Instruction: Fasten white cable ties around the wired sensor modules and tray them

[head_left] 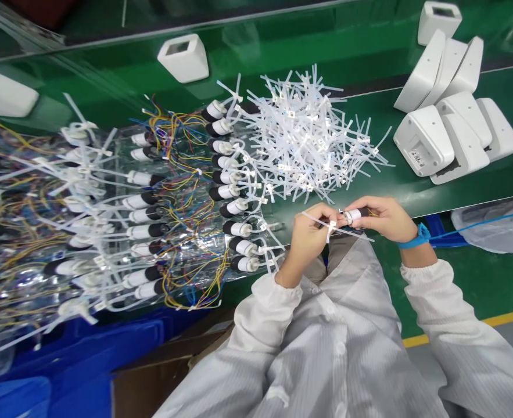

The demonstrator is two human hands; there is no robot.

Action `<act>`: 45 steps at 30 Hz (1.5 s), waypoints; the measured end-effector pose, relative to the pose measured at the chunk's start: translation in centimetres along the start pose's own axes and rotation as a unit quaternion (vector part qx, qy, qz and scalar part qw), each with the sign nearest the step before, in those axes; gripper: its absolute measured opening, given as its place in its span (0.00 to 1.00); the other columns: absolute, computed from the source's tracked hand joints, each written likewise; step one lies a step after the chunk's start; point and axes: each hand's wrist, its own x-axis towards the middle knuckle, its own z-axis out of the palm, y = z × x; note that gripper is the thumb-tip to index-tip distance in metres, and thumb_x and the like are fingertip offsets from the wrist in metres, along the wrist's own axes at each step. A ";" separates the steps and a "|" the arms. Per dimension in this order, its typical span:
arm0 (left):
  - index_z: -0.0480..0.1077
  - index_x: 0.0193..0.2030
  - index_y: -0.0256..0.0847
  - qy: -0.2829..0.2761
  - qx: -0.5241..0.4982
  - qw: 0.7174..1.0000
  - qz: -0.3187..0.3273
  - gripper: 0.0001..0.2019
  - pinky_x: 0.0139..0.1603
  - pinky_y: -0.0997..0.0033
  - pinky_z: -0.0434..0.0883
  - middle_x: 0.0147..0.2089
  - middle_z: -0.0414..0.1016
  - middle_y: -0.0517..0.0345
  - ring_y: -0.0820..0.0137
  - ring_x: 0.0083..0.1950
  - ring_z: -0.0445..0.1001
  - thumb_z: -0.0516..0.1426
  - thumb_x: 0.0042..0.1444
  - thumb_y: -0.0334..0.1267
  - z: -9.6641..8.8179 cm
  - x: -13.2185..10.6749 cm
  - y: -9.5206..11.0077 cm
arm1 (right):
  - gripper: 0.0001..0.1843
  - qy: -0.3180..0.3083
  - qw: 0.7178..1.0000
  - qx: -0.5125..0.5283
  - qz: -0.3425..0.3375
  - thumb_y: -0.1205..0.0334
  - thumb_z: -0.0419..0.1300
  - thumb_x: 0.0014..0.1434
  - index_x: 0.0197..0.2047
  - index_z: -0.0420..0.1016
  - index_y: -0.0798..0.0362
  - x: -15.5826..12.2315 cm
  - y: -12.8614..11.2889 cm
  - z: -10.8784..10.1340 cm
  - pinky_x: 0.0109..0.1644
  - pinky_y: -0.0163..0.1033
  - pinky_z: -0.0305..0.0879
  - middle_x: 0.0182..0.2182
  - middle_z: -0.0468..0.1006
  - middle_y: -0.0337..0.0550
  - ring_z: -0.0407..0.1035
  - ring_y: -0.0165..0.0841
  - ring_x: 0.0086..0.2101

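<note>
My left hand [309, 235] pinches a translucent plastic tube piece with a white connector [332, 226], whose thin arms stick out to both sides. In my right hand [389, 218] is a small white cylindrical motor or pump [354, 215], held sideways between thumb and fingers with its metal end toward my left fingertips. Both hands meet at the bench's near edge, in front of my body. Whether the tube is joined to the cylinder is hidden by my fingers. Just beyond my hands lies a large heap of similar tube pieces [302, 136].
Rows of white-and-black cylinders [225, 191] with coloured wires [190, 200] and tubes lie on clear plastic to the left. White housings [424, 139] are stacked at the right, and another white housing [184, 58] stands behind. A blue cord [478, 228] runs from my right wristband.
</note>
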 end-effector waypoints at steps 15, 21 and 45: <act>0.73 0.37 0.44 0.018 -0.107 0.993 0.036 0.23 0.52 0.60 0.81 0.41 0.84 0.54 0.63 0.45 0.84 0.77 0.57 0.56 0.6 0.5 0.2 | 0.26 -0.010 0.998 0.065 0.026 0.35 0.74 0.65 0.42 0.86 0.53 0.5 -0.7 1.1 0.20 0.33 0.66 0.28 0.84 0.41 0.74 0.30 0.22; 0.73 0.39 0.45 0.042 -0.077 0.996 0.007 0.22 0.48 0.62 0.81 0.39 0.84 0.57 0.64 0.43 0.85 0.77 0.57 0.53 0.7 0.4 -0.1 | 0.23 -0.006 0.998 0.048 0.027 0.38 0.73 0.68 0.41 0.86 0.52 0.5 -0.5 0.9 0.21 0.32 0.59 0.27 0.83 0.39 0.69 0.27 0.21; 0.76 0.48 0.44 0.049 -0.051 0.996 0.054 0.16 0.49 0.65 0.79 0.46 0.83 0.55 0.65 0.44 0.83 0.75 0.59 0.42 1.3 0.8 -1.3 | 0.27 0.122 0.990 0.067 -0.033 0.35 0.75 0.62 0.48 0.86 0.51 0.2 0.6 1.5 0.24 0.35 0.60 0.32 0.85 0.42 0.72 0.30 0.24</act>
